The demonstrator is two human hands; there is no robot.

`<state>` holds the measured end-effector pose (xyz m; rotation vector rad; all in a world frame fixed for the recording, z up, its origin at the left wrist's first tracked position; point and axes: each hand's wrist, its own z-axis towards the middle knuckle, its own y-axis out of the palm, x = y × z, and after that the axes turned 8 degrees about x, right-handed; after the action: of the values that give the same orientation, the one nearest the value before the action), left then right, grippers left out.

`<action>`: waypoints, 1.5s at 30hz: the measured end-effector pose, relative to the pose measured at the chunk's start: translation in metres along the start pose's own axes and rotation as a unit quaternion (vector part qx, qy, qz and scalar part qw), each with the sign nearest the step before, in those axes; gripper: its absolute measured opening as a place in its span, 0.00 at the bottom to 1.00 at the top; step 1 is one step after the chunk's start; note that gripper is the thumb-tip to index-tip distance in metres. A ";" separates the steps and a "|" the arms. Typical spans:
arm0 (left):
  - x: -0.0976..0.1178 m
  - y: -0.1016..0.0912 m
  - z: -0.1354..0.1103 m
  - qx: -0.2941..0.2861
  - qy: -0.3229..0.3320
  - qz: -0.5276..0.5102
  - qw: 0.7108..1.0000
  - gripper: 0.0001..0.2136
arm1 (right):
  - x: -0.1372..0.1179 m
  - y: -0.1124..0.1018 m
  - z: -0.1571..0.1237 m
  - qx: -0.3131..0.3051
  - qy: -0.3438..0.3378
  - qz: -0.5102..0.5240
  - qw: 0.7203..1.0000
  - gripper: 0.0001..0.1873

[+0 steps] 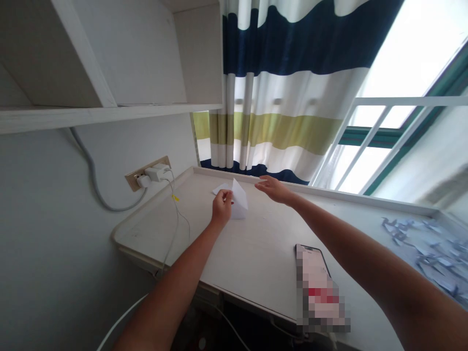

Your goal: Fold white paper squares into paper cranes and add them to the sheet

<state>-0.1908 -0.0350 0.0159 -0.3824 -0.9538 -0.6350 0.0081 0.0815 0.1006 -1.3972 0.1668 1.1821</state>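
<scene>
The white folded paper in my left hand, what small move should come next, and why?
Probably bring the right hand in to pinch the free edge of the white folded paper. The left hand grips it alone at one corner, standing up off the white desk, while the right hand hovers open just beside it.

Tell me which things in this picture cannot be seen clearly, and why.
- Head view: the flat rectangular phone has its screen pixelated; its content is unreadable.
- Head view: the small blue folded paper pieces at the right are blurred; their shape is unclear.
- Head view: the left hand covers part of the white folded paper sheet; its fingers' grip is hidden.
- Head view: the right hand is seen from behind; whether it touches the sheet is unclear.
</scene>
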 end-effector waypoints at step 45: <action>0.010 0.168 -0.075 -0.220 -0.273 -0.235 0.906 0.16 | 0.146 -0.053 -0.140 0.210 0.137 0.320 0.914 0.24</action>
<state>-0.0301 0.0463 -0.0205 -0.7694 -1.4621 -1.2355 0.1881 0.0598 -0.0042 -1.1359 1.0836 1.3575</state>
